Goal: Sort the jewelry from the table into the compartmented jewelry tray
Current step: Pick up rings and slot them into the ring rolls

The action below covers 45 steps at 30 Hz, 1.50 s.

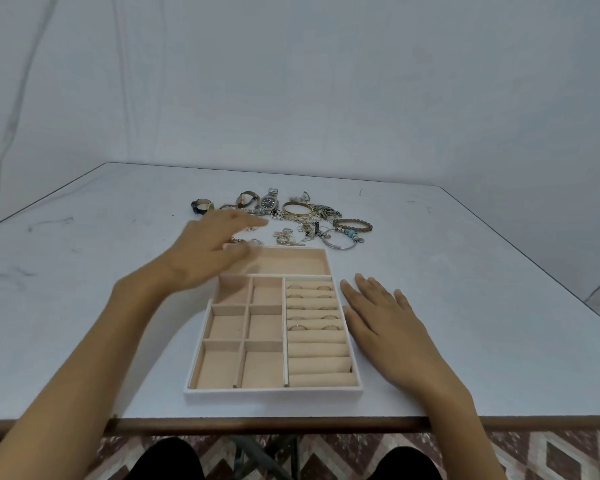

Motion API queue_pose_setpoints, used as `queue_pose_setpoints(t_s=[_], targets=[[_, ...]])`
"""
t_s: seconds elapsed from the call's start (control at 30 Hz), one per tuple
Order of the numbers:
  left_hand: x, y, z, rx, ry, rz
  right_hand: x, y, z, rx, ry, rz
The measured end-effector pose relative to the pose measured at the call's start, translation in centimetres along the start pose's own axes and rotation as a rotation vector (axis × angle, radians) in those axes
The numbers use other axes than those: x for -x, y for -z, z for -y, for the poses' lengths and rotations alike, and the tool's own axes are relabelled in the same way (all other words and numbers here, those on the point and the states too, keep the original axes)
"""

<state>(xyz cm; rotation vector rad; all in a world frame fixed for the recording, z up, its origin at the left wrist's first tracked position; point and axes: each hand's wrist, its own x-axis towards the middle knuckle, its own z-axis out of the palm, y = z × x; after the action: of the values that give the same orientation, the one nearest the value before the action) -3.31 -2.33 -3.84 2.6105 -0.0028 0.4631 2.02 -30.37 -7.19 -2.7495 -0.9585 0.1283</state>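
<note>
Head view: left fingers [248, 223] straight and spread, motion-blurred, gripping nothing I can make out. Left hand [215, 247] hovers over the far-left corner of the beige velvet-lined compartmented tray with white outer shell [274, 393]. It points at the tangled heap of metal chains, bangles and watches [309, 220] on the table just beyond the tray, likely lining up a pick. Left forearm stretches diagonally from lower left. Right fingers straight, relaxed, empty. Right hand [385, 320] lies palm-down on the white tabletop [482, 278] just beside the tray's right wall, probably steadying it; contact unclear. Gold rings [329, 328] already sit in the ring rolls.
</note>
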Motion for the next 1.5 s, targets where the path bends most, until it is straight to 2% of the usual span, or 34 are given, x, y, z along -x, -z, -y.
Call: queue_pose_setpoints(t_s=[0.13, 0.27, 0.4, 0.5, 0.6, 0.67, 0.77, 0.9, 1.07, 1.3, 1.4, 1.5], targets=[[-2.5, 0.7, 2.8, 0.126, 0.204, -0.024, 0.0, 0.9, 0.5, 0.021, 0.0, 0.001], [-4.9, -0.6, 3.2, 0.183, 0.279, -0.007, -0.7, 3.2, 0.7, 0.102, 0.01, -0.007], [-7.1, -2.3, 2.4, 0.141, 0.246, 0.036, -4.2, 6.1, -0.2, 0.001, -0.018, 0.024], [-8.0, -3.0, 1.5, 0.118, 0.143, 0.07, -7.6, 6.9, -1.0, -0.164, -0.012, 0.039], [-8.4, -3.5, 1.4, -0.032, 0.09, 0.171, -10.9, 6.7, -0.5, -0.242, 0.013, -0.026], [-8.7, -3.7, 2.1, -0.15, 0.086, 0.199, -12.9, 6.1, 0.4, -0.215, 0.022, -0.102], [-8.6, -3.4, 2.7, -0.227, 0.11, 0.132, -15.5, 5.1, 1.9, -0.154, 0.023, -0.159], [-8.3, -3.2, 3.2, -0.21, 0.14, 0.048, -17.9, 4.2, 3.1, -0.152, 0.039, -0.181], [-8.2, -3.1, 3.4, -0.151, 0.183, 0.048, -19.8, 3.1, 3.9, -0.141, 0.093, -0.232], [-8.1, -2.9, 3.4, -0.126, 0.164, 0.03, -21.1, 0.9, 3.9, 0.055, 0.23, -0.21], [-8.5, -3.5, 3.6, -0.17, 0.127, 0.002, -21.1, 0.9, 3.9, 0.058, 0.234, -0.223], [-8.7, -3.8, 3.5, -0.265, 0.128, 0.06, -21.1, 1.0, 4.0, 0.029, 0.221, -0.252]])
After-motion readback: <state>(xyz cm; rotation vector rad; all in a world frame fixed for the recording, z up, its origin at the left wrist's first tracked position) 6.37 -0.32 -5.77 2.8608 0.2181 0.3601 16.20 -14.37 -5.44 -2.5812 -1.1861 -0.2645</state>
